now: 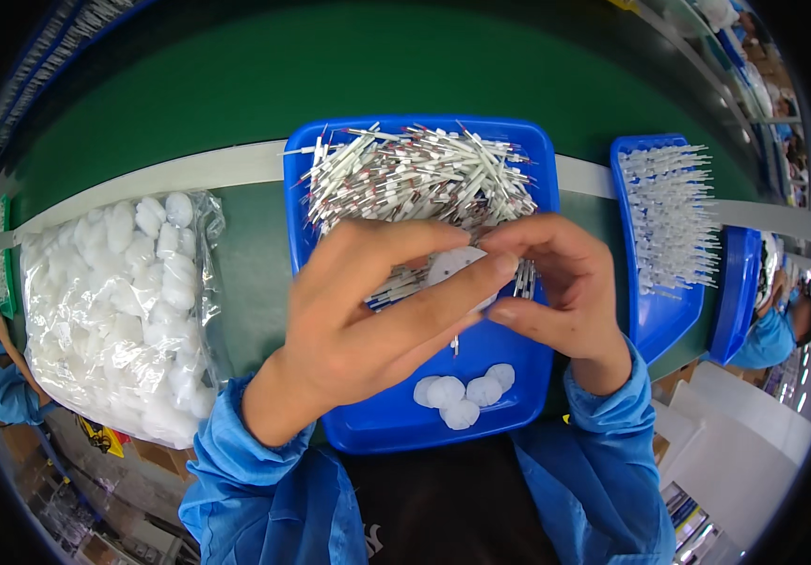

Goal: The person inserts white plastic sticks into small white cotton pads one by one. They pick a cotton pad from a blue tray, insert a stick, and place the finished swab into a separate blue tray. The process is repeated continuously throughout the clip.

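Over a blue tray (349,431), my left hand (353,315) holds a white round disc (452,264) with small dark holes between its fingers. My right hand (565,282) is closed in from the other side, its thumb and fingertips at the disc's edge. The fingers partly hide the disc. A heap of thin white rods (415,179), some with reddish parts, fills the far part of the tray behind my hands. Below my fingers, a short rod end pokes down. Several loose white discs (460,412) lie in the near part of the tray.
On the left lies a clear plastic bag (118,311) packed with white round pieces. To the right, a blue tray (658,325) holds dense rows of thin white pieces, with another blue tray (737,294) beyond. A pale strip crosses the green table (255,66). Other people sit at both sides.
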`<control>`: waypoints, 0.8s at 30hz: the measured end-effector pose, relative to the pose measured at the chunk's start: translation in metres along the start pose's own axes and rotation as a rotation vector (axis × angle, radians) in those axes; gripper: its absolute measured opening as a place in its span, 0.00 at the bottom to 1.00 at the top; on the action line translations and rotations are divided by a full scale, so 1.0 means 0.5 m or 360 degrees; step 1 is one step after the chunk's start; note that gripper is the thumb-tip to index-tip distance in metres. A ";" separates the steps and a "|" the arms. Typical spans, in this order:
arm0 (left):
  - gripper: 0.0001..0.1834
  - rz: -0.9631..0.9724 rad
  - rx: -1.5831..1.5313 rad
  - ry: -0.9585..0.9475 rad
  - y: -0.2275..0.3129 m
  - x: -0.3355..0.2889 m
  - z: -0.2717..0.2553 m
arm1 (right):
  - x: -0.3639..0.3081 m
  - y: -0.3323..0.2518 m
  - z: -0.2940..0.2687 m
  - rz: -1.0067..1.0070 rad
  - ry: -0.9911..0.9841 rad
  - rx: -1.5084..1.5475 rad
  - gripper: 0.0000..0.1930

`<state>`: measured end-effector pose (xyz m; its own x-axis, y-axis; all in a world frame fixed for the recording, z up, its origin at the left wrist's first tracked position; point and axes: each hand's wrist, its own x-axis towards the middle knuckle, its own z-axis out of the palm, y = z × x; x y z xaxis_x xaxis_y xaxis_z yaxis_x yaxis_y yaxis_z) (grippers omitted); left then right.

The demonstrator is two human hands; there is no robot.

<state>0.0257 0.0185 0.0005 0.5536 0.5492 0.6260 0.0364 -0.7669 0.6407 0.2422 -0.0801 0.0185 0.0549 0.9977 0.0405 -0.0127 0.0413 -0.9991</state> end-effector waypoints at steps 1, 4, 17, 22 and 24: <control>0.26 -0.0075 -0.0080 -0.0026 0.004 0.004 -0.018 | -0.011 -0.005 -0.010 0.0058 0.0009 -0.0020 0.20; 0.20 -0.0242 -0.0353 0.0082 -0.017 0.004 -0.046 | -0.036 -0.002 -0.060 -0.0580 -0.0267 -0.1360 0.16; 0.21 -0.0883 -0.1026 0.0071 -0.009 -0.014 -0.018 | -0.030 0.026 0.027 -0.1047 -0.0561 -0.2137 0.03; 0.21 -0.0926 -0.0960 0.0128 -0.005 -0.014 -0.013 | -0.015 0.017 0.031 -0.0810 -0.0196 -0.1838 0.09; 0.21 -0.0883 -0.0799 0.0072 -0.013 -0.027 -0.017 | -0.007 -0.001 0.024 -0.0592 -0.0036 -0.1423 0.10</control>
<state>0.0108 0.0188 -0.0086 0.5295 0.8326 0.1626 -0.0896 -0.1357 0.9867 0.2301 -0.0828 0.0190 -0.1172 0.9303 0.3475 0.7662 0.3073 -0.5644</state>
